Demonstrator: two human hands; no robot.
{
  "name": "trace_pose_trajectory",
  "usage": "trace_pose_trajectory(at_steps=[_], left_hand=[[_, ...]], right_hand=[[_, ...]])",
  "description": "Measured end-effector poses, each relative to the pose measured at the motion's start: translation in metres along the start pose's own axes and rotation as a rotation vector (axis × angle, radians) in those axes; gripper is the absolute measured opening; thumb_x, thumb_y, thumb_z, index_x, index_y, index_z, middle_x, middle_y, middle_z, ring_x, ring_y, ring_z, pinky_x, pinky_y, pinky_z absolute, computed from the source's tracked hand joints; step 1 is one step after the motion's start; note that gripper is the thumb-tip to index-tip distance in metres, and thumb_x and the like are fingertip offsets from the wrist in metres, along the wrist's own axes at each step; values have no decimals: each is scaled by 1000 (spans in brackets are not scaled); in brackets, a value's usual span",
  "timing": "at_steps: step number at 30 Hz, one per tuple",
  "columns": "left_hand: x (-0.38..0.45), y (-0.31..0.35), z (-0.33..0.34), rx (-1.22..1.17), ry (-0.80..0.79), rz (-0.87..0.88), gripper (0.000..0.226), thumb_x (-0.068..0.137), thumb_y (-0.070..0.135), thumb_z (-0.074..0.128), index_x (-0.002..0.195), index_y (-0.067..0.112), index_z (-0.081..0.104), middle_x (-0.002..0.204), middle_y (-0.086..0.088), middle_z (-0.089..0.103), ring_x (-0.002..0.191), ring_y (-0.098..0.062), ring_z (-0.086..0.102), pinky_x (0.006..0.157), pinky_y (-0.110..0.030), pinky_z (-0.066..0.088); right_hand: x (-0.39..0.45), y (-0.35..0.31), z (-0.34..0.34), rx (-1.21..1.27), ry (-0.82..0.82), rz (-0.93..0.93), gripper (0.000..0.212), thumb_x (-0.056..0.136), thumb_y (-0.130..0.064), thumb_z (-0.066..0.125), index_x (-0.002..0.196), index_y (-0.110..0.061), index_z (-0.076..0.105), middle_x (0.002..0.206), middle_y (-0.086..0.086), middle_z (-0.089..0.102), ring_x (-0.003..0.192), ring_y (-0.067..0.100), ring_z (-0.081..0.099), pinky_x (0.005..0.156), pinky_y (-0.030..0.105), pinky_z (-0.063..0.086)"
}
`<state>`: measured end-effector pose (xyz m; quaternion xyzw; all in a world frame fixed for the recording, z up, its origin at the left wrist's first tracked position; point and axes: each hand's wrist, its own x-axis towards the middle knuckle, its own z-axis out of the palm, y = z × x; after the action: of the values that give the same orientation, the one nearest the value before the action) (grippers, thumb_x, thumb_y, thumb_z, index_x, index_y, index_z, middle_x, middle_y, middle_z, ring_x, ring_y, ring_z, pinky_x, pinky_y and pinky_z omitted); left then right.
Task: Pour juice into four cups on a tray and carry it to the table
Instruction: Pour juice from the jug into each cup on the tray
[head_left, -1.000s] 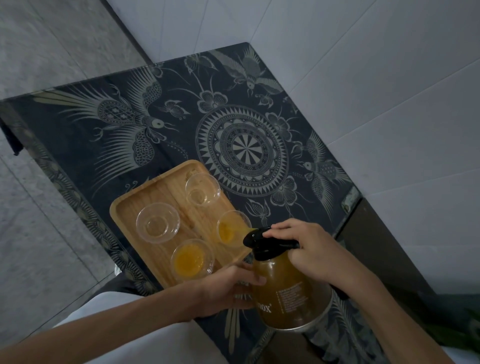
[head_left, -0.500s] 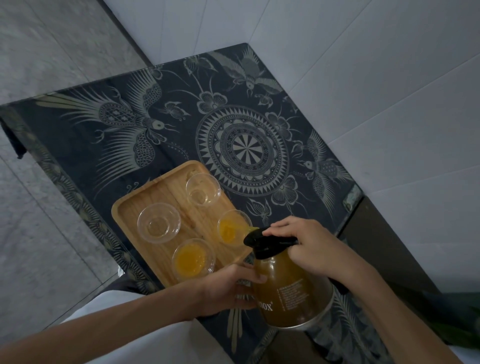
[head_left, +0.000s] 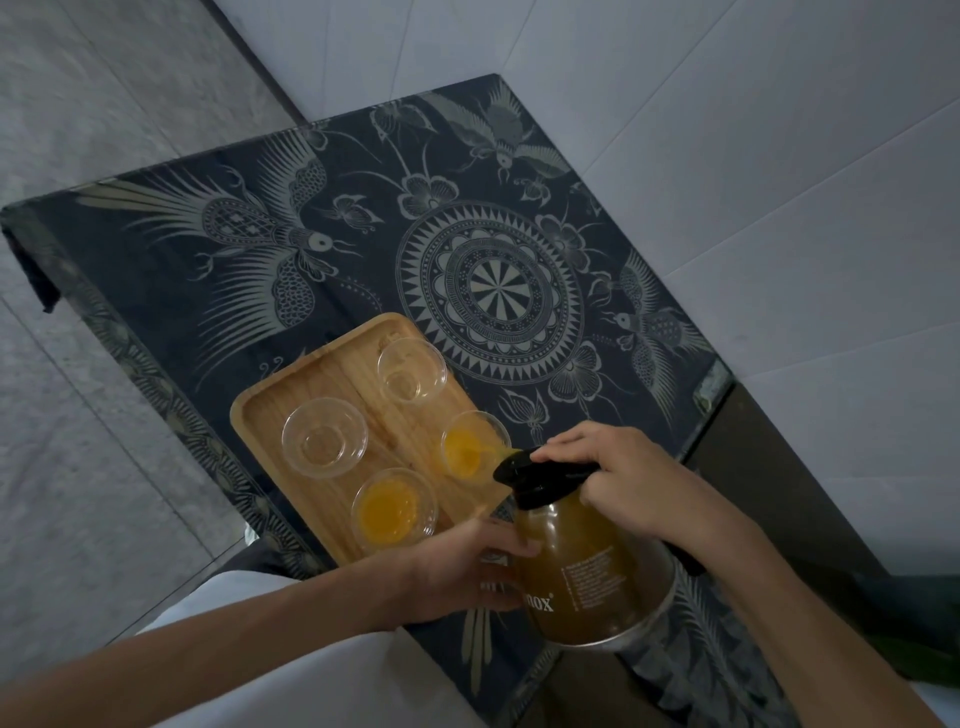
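A dark blue cloth printed with pale birds, flowers and a central round medallion (head_left: 493, 291) covers the surface in a corner. White tiled walls (head_left: 727, 156) rise behind it, beside a grey stone-look floor (head_left: 78, 389).

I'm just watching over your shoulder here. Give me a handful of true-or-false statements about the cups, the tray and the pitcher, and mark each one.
1. Four clear cups stand on the wooden tray. True.
2. All four cups hold juice. False: only two do, the near cup and the cup under the spout; the other two look empty.
3. The pitcher is tilted toward a cup. True.
4. One hand holds the pitcher. False: the right hand grips its top and the left hand steadies its side.
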<state>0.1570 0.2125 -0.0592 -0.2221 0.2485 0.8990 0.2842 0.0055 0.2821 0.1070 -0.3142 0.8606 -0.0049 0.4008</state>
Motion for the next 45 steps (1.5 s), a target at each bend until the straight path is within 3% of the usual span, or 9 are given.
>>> trace_pose_trajectory(at_steps=[18,24,40,45], left_hand=[[0,-6,-5,-40,-47,-13,68,82,27,81,144,17,57,148,-13,62,137,-33,59,120,-52,45],[-1,-5,-5,-43,-60,-17,68,81,28,82,144,15,58,146,-11,64,136,-31,60,117,-46,50],[-12,2,-6,35,-98,-64,65,82,27,83,141,13,60,146,-9,66,140,-31,57,125,-51,39],[-23,10,-7,73,-106,-66,44,90,24,75,133,18,64,139,-6,70,137,-28,60,124,-48,41]], right_hand=[[-1,-5,3,-11,-8,19,69,76,1,47,123,-44,69,125,-27,58,116,5,54,100,36,47],[-3,-6,3,-1,4,16,68,76,2,48,121,-44,70,124,-27,58,116,3,53,103,37,46],[-9,-12,-4,17,-5,72,66,78,2,52,121,-45,70,124,-29,57,121,1,50,107,39,42],[-12,-17,-2,30,25,72,69,77,5,52,120,-46,70,124,-31,57,121,0,50,107,36,42]])
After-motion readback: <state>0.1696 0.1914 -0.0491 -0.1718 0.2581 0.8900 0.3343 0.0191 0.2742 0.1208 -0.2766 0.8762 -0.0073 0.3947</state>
